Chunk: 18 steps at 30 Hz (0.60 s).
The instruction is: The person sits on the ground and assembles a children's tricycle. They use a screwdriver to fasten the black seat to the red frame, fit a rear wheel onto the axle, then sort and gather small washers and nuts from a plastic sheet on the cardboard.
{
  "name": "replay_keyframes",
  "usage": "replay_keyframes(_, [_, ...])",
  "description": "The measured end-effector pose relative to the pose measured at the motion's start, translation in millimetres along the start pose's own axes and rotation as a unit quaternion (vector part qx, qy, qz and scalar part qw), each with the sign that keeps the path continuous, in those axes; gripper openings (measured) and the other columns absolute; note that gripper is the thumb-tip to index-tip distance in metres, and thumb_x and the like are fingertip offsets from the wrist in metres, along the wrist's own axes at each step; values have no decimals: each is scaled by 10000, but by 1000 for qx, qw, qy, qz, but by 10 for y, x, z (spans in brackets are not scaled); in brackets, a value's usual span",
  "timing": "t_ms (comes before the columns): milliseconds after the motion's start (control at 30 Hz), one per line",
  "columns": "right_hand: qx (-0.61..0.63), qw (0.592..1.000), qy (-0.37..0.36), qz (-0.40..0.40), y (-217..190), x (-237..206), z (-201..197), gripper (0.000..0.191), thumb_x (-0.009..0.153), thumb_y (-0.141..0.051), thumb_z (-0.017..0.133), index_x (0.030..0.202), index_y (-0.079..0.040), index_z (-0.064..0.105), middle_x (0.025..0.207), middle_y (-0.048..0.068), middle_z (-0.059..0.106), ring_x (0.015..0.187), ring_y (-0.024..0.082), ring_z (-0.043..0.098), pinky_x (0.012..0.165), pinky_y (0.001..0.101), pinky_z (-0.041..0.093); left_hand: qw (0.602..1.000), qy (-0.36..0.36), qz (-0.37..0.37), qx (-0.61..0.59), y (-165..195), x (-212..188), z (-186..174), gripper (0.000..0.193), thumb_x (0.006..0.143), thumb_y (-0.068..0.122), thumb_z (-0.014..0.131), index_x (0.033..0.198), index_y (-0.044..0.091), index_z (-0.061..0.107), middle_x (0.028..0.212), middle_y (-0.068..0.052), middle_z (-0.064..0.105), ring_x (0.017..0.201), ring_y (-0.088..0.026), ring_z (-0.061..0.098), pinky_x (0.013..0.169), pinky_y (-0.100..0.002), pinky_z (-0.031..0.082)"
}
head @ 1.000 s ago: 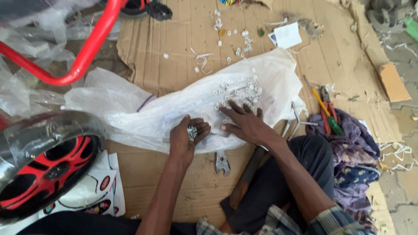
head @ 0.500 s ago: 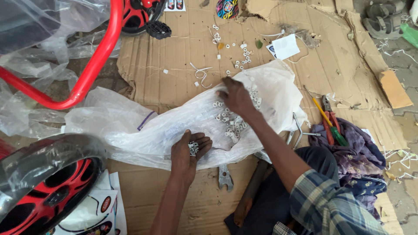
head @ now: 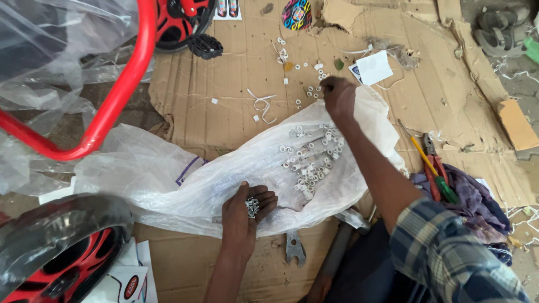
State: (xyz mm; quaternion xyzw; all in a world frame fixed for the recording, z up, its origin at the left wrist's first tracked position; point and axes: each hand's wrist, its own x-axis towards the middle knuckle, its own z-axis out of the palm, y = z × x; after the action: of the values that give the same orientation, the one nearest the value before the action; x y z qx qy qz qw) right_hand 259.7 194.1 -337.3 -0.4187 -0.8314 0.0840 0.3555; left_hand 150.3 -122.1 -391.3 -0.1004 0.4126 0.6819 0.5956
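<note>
Cupping a small heap of metal bits point(head: 252, 207), the left hand point(head: 245, 210) rested palm-up on the clear plastic bag's point(head: 168, 179) near edge, while the right hand point(head: 338, 96) reached past its far edge, fingers closed over white spacers point(head: 310, 93) on the cardboard point(head: 224, 90)

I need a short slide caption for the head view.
Left hand cups small metal parts; right hand reaches white spacers beyond the plastic bag.

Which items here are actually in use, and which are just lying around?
In use:
left hand, cupping small metal parts
right hand, at the loose white spacers
plastic sheet

Lying about:
pliers
screwdrivers
red frame
wheel
</note>
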Motion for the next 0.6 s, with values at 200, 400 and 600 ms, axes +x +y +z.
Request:
replay_keyframes(200, [14,992,-102,69,130,148,180,111,818,-86,738,906,-67,804,773,158,740,643,270,725,627,359,553,1000,14,-5,-6,-25,12,-22,463,1004,324,559,975,-123,677,888,-243,728,803,-329,742,789,-436,653])
replay_keyframes(400, [4,999,-34,10,196,87,198,104,846,-10,659,931,-30,715,836,133,735,765,231,722,684,358,560,1000,12,-3,-2,-30,4,-15,468,1009,326,556,986,-126,674,893,-249,730,803,-332,744,785,-436,647])
replay_keyframes(600, [387,894,-28,223,191,-121,-129,39,1014,-88,627,1008,-51,614,792,40,654,686,136,580,630,306,497,1000,18,-14,7,11,-22,34,469,1030,313,522,997,-132,664,898,-262,725,812,-337,742,796,-437,648])
